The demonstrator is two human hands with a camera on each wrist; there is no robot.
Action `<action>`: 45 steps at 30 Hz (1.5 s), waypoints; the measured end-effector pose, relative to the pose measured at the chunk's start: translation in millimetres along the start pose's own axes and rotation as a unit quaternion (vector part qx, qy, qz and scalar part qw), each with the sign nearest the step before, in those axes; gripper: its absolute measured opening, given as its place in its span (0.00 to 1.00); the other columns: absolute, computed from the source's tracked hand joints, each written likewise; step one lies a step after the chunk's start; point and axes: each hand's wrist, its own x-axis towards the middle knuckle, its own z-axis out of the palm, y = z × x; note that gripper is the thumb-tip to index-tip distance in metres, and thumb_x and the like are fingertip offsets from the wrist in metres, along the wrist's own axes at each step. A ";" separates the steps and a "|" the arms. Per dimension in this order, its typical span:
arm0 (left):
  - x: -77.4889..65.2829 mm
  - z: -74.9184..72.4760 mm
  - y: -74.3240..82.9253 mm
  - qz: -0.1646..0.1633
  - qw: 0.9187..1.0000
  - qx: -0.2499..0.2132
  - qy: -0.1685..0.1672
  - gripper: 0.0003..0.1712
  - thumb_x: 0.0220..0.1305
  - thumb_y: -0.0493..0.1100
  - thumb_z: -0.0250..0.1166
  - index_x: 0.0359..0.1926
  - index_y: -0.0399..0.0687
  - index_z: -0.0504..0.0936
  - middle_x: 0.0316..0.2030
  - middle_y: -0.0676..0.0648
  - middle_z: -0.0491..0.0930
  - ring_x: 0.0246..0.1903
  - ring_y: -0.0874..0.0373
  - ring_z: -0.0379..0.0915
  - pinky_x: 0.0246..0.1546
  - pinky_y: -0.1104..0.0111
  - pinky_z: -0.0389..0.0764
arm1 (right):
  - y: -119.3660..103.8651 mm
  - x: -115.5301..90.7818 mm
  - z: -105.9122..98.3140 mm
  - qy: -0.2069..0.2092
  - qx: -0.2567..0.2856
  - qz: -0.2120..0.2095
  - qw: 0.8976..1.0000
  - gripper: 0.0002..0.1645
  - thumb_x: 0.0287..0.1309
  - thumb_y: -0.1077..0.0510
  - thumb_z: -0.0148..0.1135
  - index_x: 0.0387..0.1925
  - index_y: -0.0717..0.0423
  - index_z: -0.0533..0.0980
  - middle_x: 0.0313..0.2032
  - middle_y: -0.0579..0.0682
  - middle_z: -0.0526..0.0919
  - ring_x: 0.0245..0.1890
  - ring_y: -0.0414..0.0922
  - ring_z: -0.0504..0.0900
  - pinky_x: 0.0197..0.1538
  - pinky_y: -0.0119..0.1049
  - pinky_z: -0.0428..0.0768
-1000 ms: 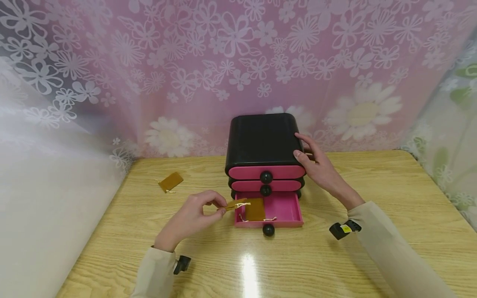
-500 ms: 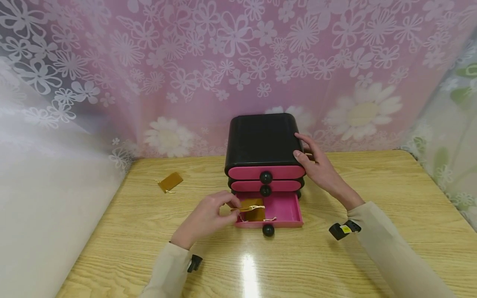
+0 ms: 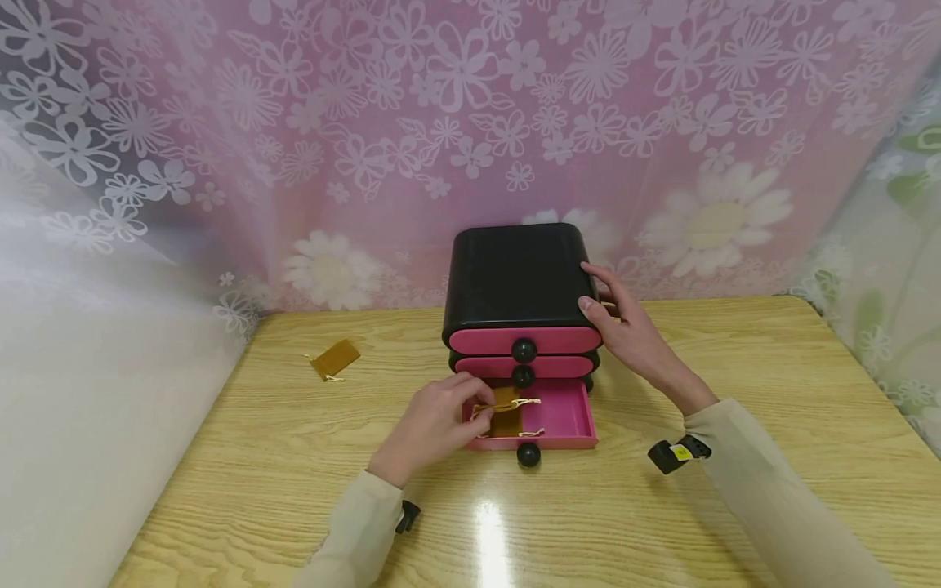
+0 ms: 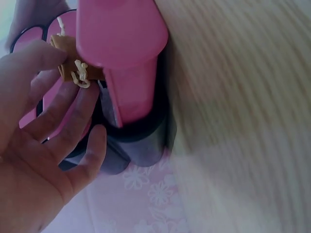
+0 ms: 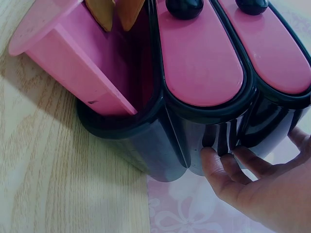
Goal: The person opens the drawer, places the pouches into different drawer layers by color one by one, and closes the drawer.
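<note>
A small brown drawstring pouch point(image 3: 503, 405) with pale cords is pinched between the thumb and fingers of my left hand point(image 3: 432, 420). It is over the pulled-out bottom drawer point(image 3: 564, 408), which is pink. Beneath it a second brown pouch point(image 3: 507, 425) lies flat in the drawer's left part, partly covered by the held one. The drawer belongs to a black cabinet point(image 3: 520, 273). My right hand point(image 3: 634, 336) rests against the cabinet's right side, thumb at the top edge; in the right wrist view its fingertips point(image 5: 211, 158) touch the black casing.
Another brown pouch point(image 3: 336, 359) lies on the wooden table point(image 3: 257, 457) left of the cabinet. Two upper pink drawers point(image 3: 481, 340) with round black knobs are closed. A flowered pink curtain point(image 3: 382, 180) hangs behind the table.
My left hand has moved right with its pouch, from the drawer's left edge to over the drawer's left part. The right hand and the cabinet have stayed in place.
</note>
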 end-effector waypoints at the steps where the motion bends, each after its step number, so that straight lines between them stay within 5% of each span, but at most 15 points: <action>1: 0.5 1.6 0.0 -0.001 1.000 0.006 0.001 0.05 0.65 0.43 0.68 0.41 0.55 0.84 0.36 0.56 0.83 0.29 0.60 0.75 0.30 0.76 0.73 | -0.1 -0.1 0.0 0.000 0.000 0.000 1.000 0.37 0.79 0.45 0.47 0.82 0.34 0.49 0.75 0.68 0.60 0.70 0.69 0.66 0.62 0.69 0.73; 15: 5.6 10.6 4.1 -0.040 0.996 0.061 -0.040 0.05 0.68 0.50 0.68 0.43 0.60 0.86 0.39 0.59 0.84 0.33 0.64 0.74 0.43 0.64 0.75 | -2.8 -0.1 1.3 0.002 0.001 -0.003 1.000 0.37 0.78 0.46 0.47 0.81 0.34 0.49 0.75 0.66 0.60 0.71 0.68 0.66 0.62 0.67 0.73; 27: 0.6 1.7 -0.7 -0.059 0.996 -0.024 -0.056 0.06 0.68 0.51 0.68 0.44 0.61 0.85 0.41 0.58 0.83 0.37 0.61 0.77 0.40 0.72 0.78 | -2.2 0.1 0.7 0.003 -0.001 -0.002 1.000 0.37 0.78 0.45 0.46 0.81 0.33 0.49 0.75 0.66 0.60 0.70 0.68 0.67 0.63 0.67 0.72; 38: -9.6 -5.5 -10.0 -0.067 0.992 -0.095 -0.053 0.11 0.67 0.52 0.70 0.48 0.57 0.84 0.39 0.66 0.78 0.41 0.69 0.75 0.52 0.65 0.79 | 0.8 -1.0 0.4 0.003 0.003 -0.004 1.000 0.37 0.78 0.45 0.47 0.81 0.34 0.49 0.75 0.67 0.60 0.70 0.68 0.67 0.62 0.67 0.73; 45: -16.4 -12.0 -15.5 -0.066 0.988 -0.130 -0.050 0.11 0.67 0.54 0.69 0.48 0.61 0.83 0.44 0.60 0.81 0.47 0.65 0.79 0.58 0.57 0.80 | 0.4 -1.7 0.5 0.002 0.003 -0.004 1.000 0.37 0.79 0.45 0.46 0.82 0.35 0.49 0.75 0.67 0.59 0.70 0.69 0.66 0.62 0.68 0.73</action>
